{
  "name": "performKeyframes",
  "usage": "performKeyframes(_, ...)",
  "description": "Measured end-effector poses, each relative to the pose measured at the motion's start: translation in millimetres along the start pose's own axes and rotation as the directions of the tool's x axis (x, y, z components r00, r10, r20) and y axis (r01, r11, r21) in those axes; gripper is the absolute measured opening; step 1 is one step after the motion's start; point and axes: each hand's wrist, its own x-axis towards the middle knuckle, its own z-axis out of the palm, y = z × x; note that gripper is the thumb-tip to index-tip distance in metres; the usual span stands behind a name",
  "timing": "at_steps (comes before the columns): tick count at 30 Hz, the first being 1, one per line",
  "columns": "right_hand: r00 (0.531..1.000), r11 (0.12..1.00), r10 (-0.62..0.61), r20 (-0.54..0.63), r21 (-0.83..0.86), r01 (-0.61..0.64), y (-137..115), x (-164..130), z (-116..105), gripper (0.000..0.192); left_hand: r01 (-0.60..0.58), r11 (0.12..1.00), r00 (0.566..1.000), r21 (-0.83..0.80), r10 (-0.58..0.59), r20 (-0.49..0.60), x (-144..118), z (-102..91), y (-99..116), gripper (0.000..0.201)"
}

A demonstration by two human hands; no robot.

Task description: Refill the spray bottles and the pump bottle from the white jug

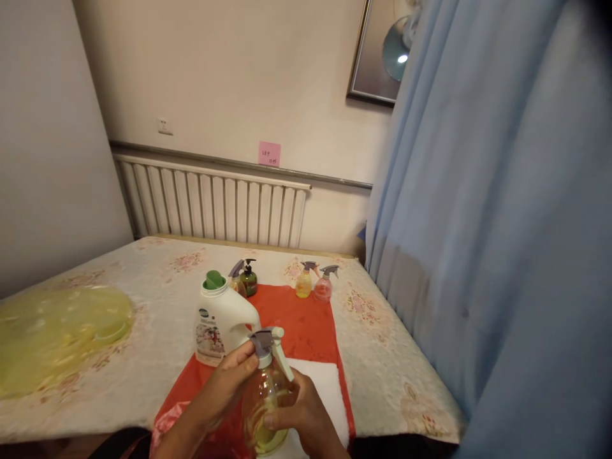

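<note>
A clear spray bottle (268, 401) with some yellowish liquid low inside is held upright in front of me. My left hand (236, 373) grips its grey and white spray head (265, 341) at the neck. Around the right side of the bottle's body wraps my right hand (303, 408), thumb across the front. Just behind my left hand stands a large white detergent jug (210, 325) with a green spout (214, 279) in its uncapped mouth. A red cloth (296, 319) and a folded white towel (320, 389) lie underneath.
At the cloth's far edge stand a yellow spray bottle (303, 284), a pink spray bottle (323, 287), another spray bottle (236, 278) and a green pump bottle (248, 278). A yellow see-through plastic sheet or bag (62, 331) lies left. A blue curtain (478, 223) hangs right.
</note>
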Motion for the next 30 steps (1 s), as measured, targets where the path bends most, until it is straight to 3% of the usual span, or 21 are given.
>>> performKeyframes(5,1.0,1.0,-0.022,0.002,-0.01,0.022,6,3,-4,0.076,-0.07,0.991,0.994,0.111,0.079,-0.077,4,5.6,-6,0.045)
performKeyframes(12,0.998,0.998,-0.053,0.033,0.025,0.052,6,-1,-6,0.071,-0.077,0.997,0.991,0.008,0.078,-0.113,4,12.9,-8,0.035)
performKeyframes(18,0.995,0.995,-0.067,0.071,0.08,0.061,1,-9,-5,0.057,-0.033,0.999,0.999,-0.019,0.033,-0.039,1,7.2,-14,0.03)
performKeyframes(23,0.997,0.995,-0.045,0.068,0.089,0.039,0,-12,-6,0.065,-0.008,1.0,1.0,-0.001,0.008,-0.014,2,8.0,-18,0.027)
performKeyframes(30,0.996,0.988,-0.09,-0.006,-0.124,0.089,1,4,-21,0.068,-0.032,0.998,0.996,0.054,0.036,-0.077,17,3.7,-22,0.044)
